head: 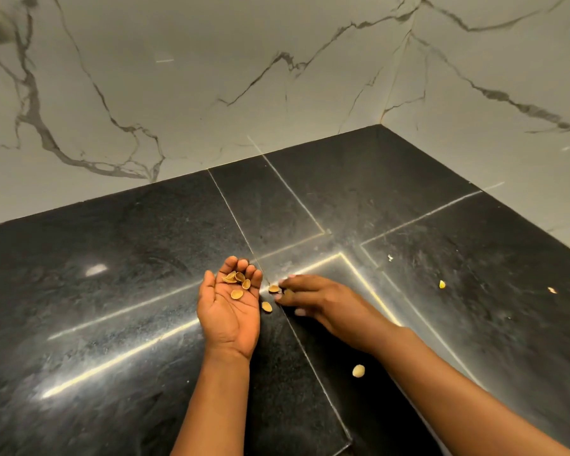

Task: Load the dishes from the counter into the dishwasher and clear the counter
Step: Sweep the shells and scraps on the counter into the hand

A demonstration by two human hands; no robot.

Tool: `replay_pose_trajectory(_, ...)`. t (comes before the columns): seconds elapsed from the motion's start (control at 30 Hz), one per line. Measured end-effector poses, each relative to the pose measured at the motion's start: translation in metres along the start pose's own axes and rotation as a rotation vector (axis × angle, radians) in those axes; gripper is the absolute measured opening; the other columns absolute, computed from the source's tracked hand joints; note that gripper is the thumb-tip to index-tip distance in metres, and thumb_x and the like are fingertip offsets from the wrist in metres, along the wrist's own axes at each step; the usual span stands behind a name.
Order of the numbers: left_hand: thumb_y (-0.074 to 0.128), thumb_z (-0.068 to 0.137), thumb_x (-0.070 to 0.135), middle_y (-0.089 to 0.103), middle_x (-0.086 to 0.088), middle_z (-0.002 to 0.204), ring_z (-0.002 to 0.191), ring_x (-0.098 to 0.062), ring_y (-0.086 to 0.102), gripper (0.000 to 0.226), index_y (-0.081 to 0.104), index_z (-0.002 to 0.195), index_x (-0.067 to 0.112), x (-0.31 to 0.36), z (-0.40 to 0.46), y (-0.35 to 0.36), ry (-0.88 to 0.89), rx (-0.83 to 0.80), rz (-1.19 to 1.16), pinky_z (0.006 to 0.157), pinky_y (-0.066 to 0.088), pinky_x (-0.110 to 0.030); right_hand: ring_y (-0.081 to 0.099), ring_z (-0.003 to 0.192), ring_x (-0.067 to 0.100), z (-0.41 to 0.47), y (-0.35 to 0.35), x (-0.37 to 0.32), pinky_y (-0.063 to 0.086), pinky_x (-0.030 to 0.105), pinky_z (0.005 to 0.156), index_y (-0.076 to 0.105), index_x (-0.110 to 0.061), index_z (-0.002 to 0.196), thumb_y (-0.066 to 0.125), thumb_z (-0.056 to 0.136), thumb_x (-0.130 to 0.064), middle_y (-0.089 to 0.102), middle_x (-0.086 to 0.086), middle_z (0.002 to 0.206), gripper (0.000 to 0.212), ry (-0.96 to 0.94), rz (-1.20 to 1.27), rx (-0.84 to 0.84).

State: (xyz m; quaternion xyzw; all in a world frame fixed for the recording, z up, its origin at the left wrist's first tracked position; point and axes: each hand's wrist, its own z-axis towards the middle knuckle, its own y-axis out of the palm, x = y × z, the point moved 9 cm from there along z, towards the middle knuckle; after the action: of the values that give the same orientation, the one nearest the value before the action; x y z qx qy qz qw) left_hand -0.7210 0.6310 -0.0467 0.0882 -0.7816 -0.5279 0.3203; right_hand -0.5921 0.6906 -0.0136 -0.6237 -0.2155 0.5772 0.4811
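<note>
- Your left hand (230, 306): palm up, cupping pistachio shells (237, 280).
- Your right hand (305, 296): fingertips pinching one shell (273, 288) on the black counter (112, 291), just beside the left.
- Another shell (266, 306) between both hands.

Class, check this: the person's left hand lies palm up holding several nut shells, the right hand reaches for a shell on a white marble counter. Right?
Not quite. The head view shows a black stone counter; the white marble is the wall. The rest holds: left hand palm up with shells, right hand at a shell.

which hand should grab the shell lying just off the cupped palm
Right. The right hand is palm down with fingertips beside that shell, already pinching another. The left hand lies palm up, cupping collected shells.
</note>
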Motion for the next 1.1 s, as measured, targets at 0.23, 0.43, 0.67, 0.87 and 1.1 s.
replay_pose_trajectory(0.23, 0.025, 0.103, 0.037, 0.067, -0.014, 0.103, 0.103, -0.026, 0.064, 0.051, 0.058, 0.114, 0.001, -0.004, 0.004, 0.0, -0.04, -0.013, -0.027, 0.101, 0.048, -0.04, 0.049, 0.097, 0.016, -0.007, -0.01, -0.006, 0.049, 0.035, 0.069, 0.059, -0.018, 0.091, 0.047, 0.09, -0.021, 0.057, -0.007, 0.098, 0.012, 0.144, -0.266, 0.202)
replay_pose_trajectory(0.43, 0.025, 0.104, 0.034, 0.066, -0.016, 0.109, 0.106, -0.027, 0.064, 0.048, 0.057, 0.117, 0.0, -0.008, 0.005, 0.001, -0.074, -0.006, 0.006, 0.098, 0.051, -0.04, 0.061, 0.074, -0.002, 0.016, -0.036, -0.006, 0.043, 0.01, 0.067, 0.074, -0.021, 0.084, 0.072, 0.082, -0.013, 0.07, -0.01, 0.078, 0.008, 0.491, 0.41, 0.465)
replay_pose_trajectory(0.67, 0.031, 0.101, 0.035, 0.072, -0.006, 0.09, 0.087, -0.014, 0.07, 0.047, 0.07, 0.091, 0.01, -0.013, -0.002, -0.001, -0.144, 0.031, -0.049, 0.077, 0.058, -0.026, 0.061, 0.084, 0.023, 0.083, -0.011, -0.081, 0.047, 0.033, 0.075, 0.076, -0.007, 0.085, 0.07, 0.075, -0.006, 0.067, 0.007, 0.087, 0.011, 0.16, 0.131, 0.298)
replay_pose_trajectory(0.87, 0.027, 0.104, 0.029, 0.068, -0.013, 0.097, 0.094, -0.021, 0.066, 0.043, 0.059, 0.107, 0.0, -0.006, 0.006, 0.001, -0.054, 0.015, -0.024, 0.092, 0.054, -0.032, 0.058, 0.093, 0.015, -0.004, -0.063, -0.04, 0.044, 0.024, 0.081, 0.069, -0.017, 0.093, 0.063, 0.085, -0.01, 0.065, -0.003, 0.094, 0.012, 0.422, 0.112, 0.721)
replay_pose_trajectory(1.1, 0.024, 0.105, 0.029, 0.067, -0.013, 0.099, 0.095, -0.022, 0.066, 0.045, 0.058, 0.109, 0.0, -0.006, 0.004, 0.005, -0.049, -0.022, -0.006, 0.093, 0.054, -0.034, -0.018, 0.147, 0.024, -0.091, 0.017, -0.018, -0.012, 0.037, 0.117, -0.012, -0.008, 0.152, -0.01, 0.083, -0.064, -0.015, 0.013, 0.16, 0.089, 0.979, -0.262, 0.288)
